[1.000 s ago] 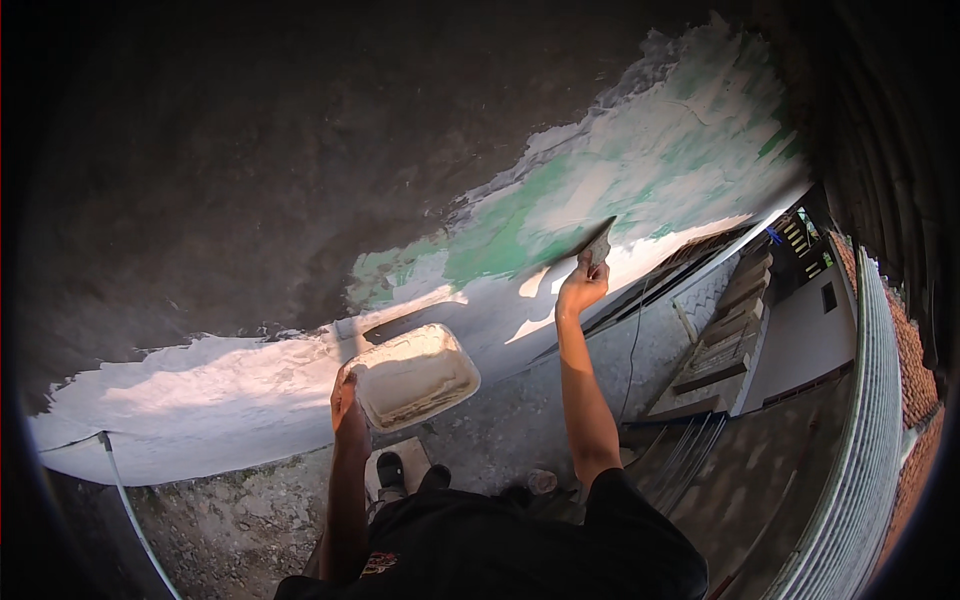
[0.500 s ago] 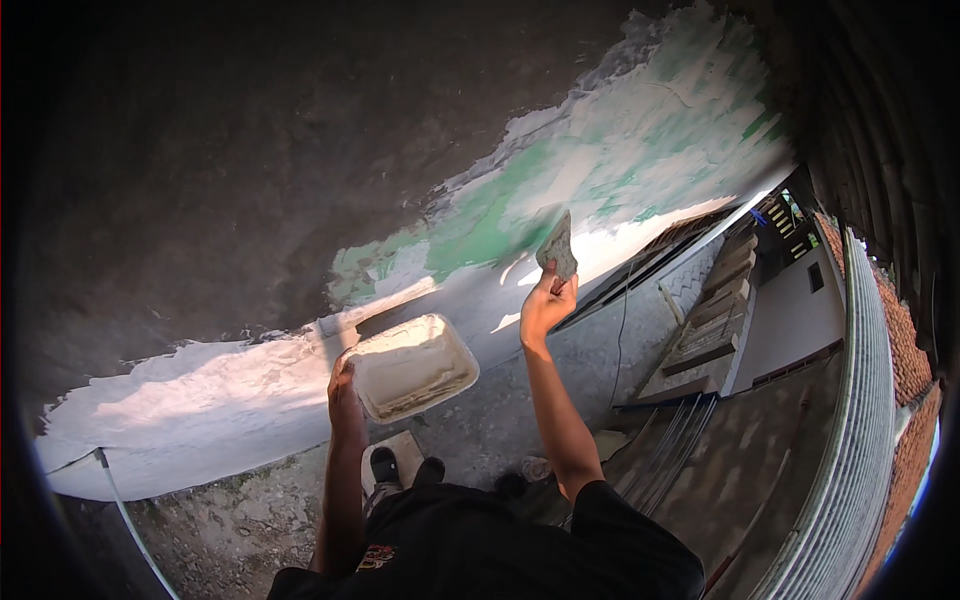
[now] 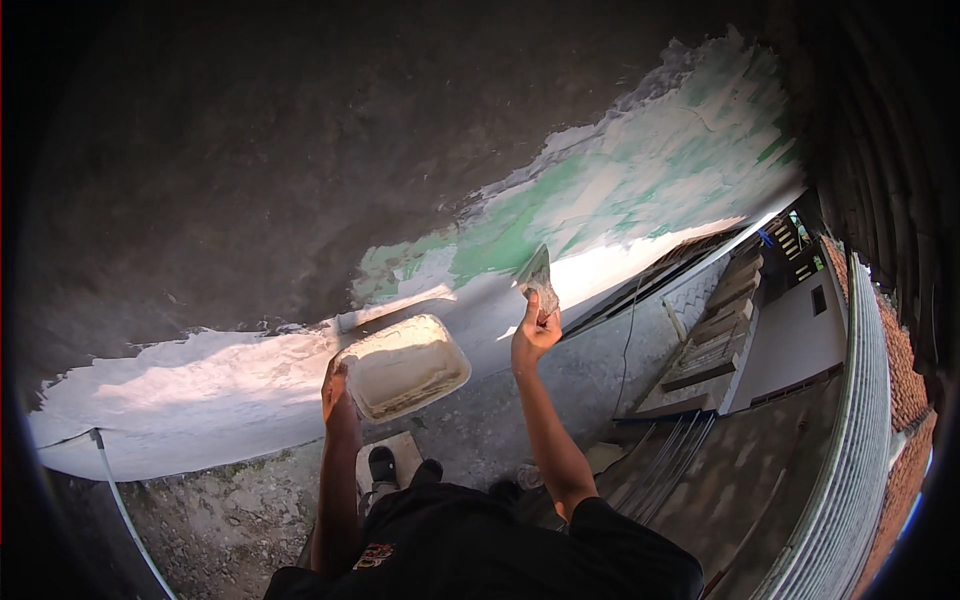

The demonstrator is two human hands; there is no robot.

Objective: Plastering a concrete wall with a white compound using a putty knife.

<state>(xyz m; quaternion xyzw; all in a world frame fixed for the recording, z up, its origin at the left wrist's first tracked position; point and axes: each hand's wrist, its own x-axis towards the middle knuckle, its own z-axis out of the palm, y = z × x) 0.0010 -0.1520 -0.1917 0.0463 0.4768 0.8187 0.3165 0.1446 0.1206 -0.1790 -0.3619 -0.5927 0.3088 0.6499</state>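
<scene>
The left hand (image 3: 338,392) is curled around the near-left edge of a cream rectangular tub (image 3: 398,342) beside the wall (image 3: 240,365); the right hand (image 3: 537,338) pinches a smeared scraper (image 3: 537,280) by the wall's green patch (image 3: 500,245), contact unclear.

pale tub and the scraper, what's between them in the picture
In the head view, only a mostly shaded stretch of white wall shows between the pale tub and the scraper.

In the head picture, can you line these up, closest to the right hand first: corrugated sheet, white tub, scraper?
1. Scraper: in the right hand, between its fingers.
2. White tub: left of that hand.
3. Corrugated sheet: way over right.
</scene>
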